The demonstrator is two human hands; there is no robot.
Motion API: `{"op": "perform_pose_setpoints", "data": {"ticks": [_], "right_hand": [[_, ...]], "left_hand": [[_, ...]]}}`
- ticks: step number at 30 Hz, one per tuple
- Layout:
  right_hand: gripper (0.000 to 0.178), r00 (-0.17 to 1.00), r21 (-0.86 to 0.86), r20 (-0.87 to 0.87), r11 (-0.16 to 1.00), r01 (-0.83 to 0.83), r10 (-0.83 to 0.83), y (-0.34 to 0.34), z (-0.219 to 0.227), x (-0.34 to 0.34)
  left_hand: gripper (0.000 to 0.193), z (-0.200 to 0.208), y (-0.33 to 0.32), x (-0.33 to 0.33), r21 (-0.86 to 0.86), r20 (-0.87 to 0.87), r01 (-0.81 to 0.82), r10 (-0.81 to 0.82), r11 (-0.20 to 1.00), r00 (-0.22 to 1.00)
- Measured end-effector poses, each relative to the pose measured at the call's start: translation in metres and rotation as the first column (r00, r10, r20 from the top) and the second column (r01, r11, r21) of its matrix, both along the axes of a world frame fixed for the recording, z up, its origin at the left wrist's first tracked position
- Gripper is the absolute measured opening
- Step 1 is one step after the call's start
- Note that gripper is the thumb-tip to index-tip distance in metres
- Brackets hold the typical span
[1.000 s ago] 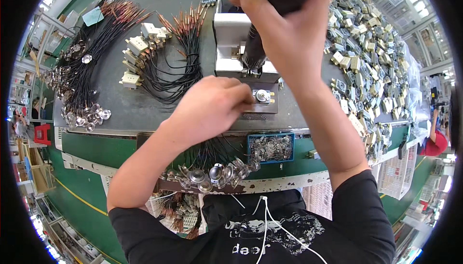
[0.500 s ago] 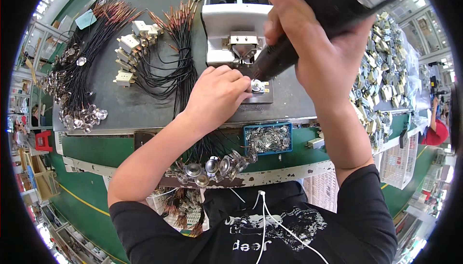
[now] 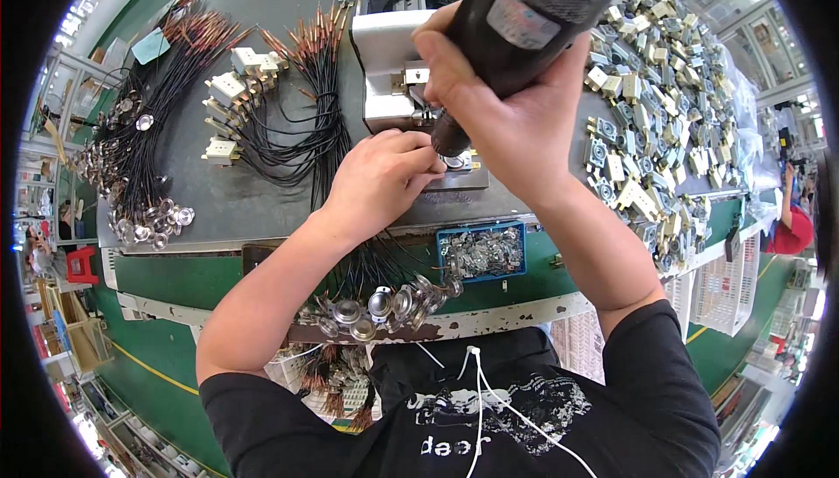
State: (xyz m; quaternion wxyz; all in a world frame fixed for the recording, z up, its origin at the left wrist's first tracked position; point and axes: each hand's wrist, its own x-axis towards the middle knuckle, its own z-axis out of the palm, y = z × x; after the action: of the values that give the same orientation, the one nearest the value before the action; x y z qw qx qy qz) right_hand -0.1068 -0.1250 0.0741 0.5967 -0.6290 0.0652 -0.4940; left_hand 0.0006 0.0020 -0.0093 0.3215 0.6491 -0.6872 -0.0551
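Note:
My right hand point(image 3: 516, 115) is wrapped round a black power screwdriver point(image 3: 498, 63), its nose pointing down and slightly left. The tip of the tool meets a small round metal part point(image 3: 455, 162) with brass-coloured terminals, and partly covers it. That part lies on a flat dark metal block point(image 3: 463, 180) in front of a white bench machine point(image 3: 393, 50). My left hand point(image 3: 384, 176) has its fingers curled together at the part's left side, steadying it; the fingertips are partly hidden.
Black wire bundles with copper ends point(image 3: 323, 111) and white connectors point(image 3: 229, 89) lie left. Metal caps point(image 3: 380, 303) hang near the front edge, by a blue tray point(image 3: 485, 252) of small metal pieces. A large pile of cream and grey parts point(image 3: 664, 120) covers the right side.
My right hand has brought the screwdriver left and more upright, its tip now over the round metal part. My left hand stays at the part. The whole view has shifted slightly.

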Motion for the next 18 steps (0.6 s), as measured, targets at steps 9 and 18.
{"op": "perform_pose_setpoints", "data": {"ticks": [9,18], "right_hand": [[0.021,0.998,-0.129,-0.03,0.99,-0.049,0.046,-0.002,0.0,0.003],[0.012,0.941,-0.058,-0.183,0.952,-0.3,0.286,-0.021,0.006,0.006]], "left_hand": [[0.007,0.002,0.002,-0.002,0.003,0.006,-0.022,0.022,1.0,1.0],[0.015,0.007,-0.003,-0.005,0.162,-0.103,-0.098,0.115,0.982,0.988]]}}
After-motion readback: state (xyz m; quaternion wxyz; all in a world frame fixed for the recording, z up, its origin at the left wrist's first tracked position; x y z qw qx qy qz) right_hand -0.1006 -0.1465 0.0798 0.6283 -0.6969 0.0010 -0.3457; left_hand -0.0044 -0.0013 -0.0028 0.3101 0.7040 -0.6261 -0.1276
